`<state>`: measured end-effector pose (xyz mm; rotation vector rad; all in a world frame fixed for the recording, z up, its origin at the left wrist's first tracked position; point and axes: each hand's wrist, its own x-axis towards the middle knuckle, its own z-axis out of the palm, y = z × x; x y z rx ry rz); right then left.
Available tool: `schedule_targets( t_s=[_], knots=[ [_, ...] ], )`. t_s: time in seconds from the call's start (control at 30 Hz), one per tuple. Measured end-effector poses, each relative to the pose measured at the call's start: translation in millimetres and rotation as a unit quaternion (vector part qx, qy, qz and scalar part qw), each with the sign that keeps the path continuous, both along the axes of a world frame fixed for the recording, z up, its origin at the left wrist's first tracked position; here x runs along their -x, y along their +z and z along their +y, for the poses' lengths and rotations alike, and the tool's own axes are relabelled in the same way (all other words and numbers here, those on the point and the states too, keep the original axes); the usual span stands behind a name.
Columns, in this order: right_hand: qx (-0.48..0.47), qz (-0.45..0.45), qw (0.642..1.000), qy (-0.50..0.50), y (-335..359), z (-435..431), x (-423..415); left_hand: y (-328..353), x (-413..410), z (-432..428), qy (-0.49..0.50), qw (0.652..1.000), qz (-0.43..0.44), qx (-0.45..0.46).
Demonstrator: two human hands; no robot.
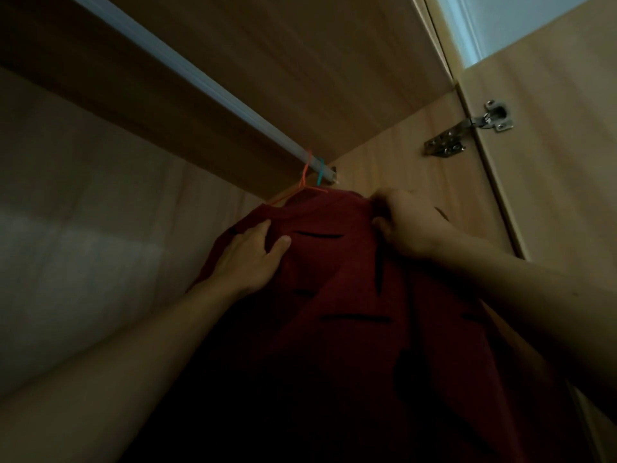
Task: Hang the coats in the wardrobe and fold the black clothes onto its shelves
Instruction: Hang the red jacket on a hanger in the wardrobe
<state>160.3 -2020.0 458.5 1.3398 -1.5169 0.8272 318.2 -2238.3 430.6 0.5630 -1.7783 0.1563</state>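
Note:
A dark red coat (337,282) with black slit marks hangs inside the wardrobe on an orange hanger (300,187), hooked over the pale rail (207,85) near its right end. A teal hanger hook (320,170) sits beside it on the rail. My left hand (250,255) lies flat on the coat's left shoulder, fingers spread. My right hand (407,225) pinches the coat's fabric at the right shoulder, fingers curled. The coat's lower part is lost in shadow.
The wardrobe's wooden top panel (317,61) is close above the rail. The right side wall carries a metal hinge (467,132), and the open door (551,162) stands to the right. The back wall (83,228) is at left.

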Motion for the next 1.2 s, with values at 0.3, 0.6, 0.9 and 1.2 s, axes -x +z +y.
schedule_targets(
  t_s=[0.3, 0.6, 0.9, 1.2],
  knots=[
    [-0.03, -0.027, 0.999, -0.02, -8.4, 16.7, -25.2, -25.2, -28.2, 25.5, -0.009, 0.998, 0.028, 0.063],
    [-0.036, -0.051, 0.998, -0.029, -13.5, 31.3, -32.3, -37.4, -37.0, 49.0, -0.05, 0.997, 0.041, 0.034],
    [-0.027, -0.031, 0.998, -0.042, -51.9, 95.0, -28.1, -77.1, -16.7, 119.5, -0.1, 0.995, 0.019, -0.001],
    [-0.035, -0.072, 0.996, -0.029, -149.8, 256.6, -24.9, -128.4, 10.6, 292.6, -0.202, 0.979, 0.017, 0.019]
  ],
)
